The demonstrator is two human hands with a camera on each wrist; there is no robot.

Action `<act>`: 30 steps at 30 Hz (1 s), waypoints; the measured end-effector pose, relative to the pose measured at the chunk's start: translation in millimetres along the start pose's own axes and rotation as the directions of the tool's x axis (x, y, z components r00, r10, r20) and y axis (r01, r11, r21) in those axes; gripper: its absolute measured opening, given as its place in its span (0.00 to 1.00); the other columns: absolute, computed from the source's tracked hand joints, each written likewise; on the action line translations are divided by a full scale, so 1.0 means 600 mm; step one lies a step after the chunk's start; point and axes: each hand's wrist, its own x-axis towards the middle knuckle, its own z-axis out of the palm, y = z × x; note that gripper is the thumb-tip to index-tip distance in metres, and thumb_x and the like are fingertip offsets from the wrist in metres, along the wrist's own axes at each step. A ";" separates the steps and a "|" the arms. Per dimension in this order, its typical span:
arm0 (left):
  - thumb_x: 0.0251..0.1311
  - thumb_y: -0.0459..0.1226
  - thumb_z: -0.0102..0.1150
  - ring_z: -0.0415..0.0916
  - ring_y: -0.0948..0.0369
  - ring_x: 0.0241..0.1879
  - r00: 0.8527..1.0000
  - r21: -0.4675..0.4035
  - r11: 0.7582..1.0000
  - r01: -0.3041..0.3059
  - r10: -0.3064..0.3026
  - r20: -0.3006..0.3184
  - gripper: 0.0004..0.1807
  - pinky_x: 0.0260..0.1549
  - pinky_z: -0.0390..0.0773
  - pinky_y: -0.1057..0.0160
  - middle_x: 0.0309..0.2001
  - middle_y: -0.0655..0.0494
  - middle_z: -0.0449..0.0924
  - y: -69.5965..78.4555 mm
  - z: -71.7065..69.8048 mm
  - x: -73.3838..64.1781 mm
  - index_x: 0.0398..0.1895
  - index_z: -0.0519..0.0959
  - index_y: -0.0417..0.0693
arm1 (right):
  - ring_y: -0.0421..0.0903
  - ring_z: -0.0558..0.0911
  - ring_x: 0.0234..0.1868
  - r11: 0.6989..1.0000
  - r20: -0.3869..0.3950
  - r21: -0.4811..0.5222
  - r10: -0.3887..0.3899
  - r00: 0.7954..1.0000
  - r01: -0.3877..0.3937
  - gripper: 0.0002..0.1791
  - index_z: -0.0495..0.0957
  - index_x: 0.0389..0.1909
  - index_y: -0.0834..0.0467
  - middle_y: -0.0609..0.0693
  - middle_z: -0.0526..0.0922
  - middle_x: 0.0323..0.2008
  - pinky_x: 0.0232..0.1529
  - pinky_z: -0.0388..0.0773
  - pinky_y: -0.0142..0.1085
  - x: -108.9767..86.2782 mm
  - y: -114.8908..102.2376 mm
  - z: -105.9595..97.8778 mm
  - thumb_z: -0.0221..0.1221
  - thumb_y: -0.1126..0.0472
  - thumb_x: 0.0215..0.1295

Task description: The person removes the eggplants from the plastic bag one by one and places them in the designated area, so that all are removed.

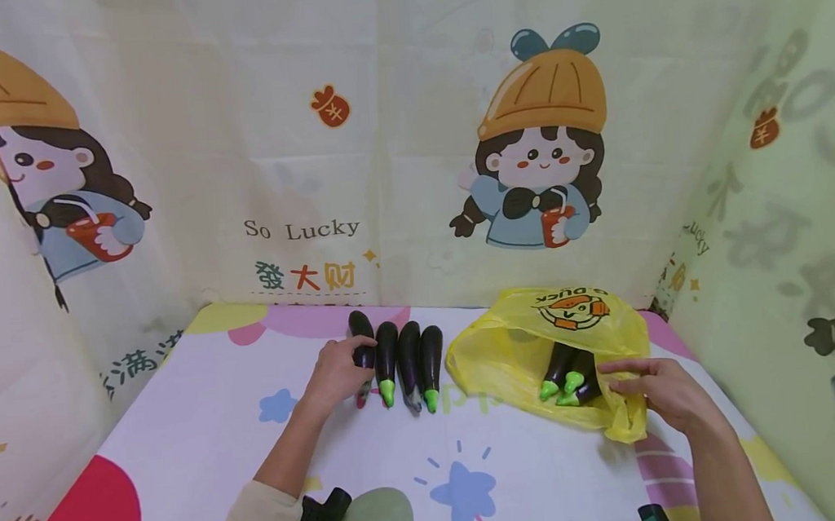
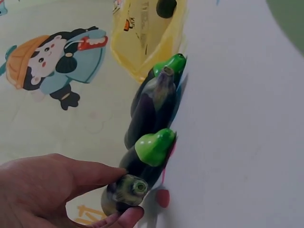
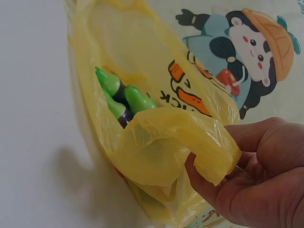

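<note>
A row of several dark purple eggplants (image 1: 411, 363) lies on the table, side by side, some with bright green caps and some with greyish stems. My left hand (image 1: 340, 373) holds the leftmost eggplant (image 1: 360, 330) between thumb and fingers; its dull stem end (image 2: 130, 189) faces the left wrist camera. To the right, a yellow plastic bag (image 1: 492, 369) lies with its mouth towards me. Three green-capped eggplants (image 1: 560, 364) show inside, partly covered by the bag. My right hand (image 1: 674, 391) pinches the bag's edge at the right side of the mouth, seen close in the right wrist view.
A patterned cloth (image 1: 211, 440) covers the table. Printed curtains (image 1: 407, 130) close off the back and both sides. Black straps or mounts (image 1: 327, 509) show by the wrists.
</note>
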 end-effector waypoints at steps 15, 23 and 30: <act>0.54 0.31 0.68 0.71 0.39 0.56 0.999 0.014 1.000 0.026 -0.026 0.021 0.33 0.41 0.77 0.48 0.56 0.33 0.81 -0.006 0.004 -0.001 0.67 0.79 0.48 | 0.36 0.82 0.44 1.000 0.000 0.000 0.006 1.000 -0.006 0.20 0.82 0.60 0.67 0.57 0.79 0.60 0.44 0.86 0.37 -0.003 -0.009 -0.002 0.65 0.65 0.69; 0.52 0.32 0.72 0.74 0.42 0.50 0.999 0.033 0.999 0.038 -0.038 -0.002 0.42 0.41 0.81 0.46 0.53 0.32 0.80 -0.003 0.007 -0.002 0.74 0.70 0.43 | 0.36 0.83 0.45 1.000 0.004 0.011 0.002 1.000 -0.002 0.20 0.82 0.60 0.67 0.52 0.82 0.58 0.44 0.86 0.37 -0.005 -0.004 0.000 0.64 0.64 0.69; 0.55 0.34 0.73 0.74 0.42 0.50 0.998 0.039 0.997 0.070 -0.070 -0.005 0.41 0.45 0.80 0.44 0.56 0.30 0.76 0.001 0.004 -0.005 0.74 0.69 0.42 | 0.36 0.83 0.44 1.000 -0.008 -0.002 -0.002 1.000 0.002 0.20 0.82 0.60 0.67 0.54 0.82 0.59 0.44 0.86 0.37 -0.006 -0.006 0.003 0.64 0.64 0.69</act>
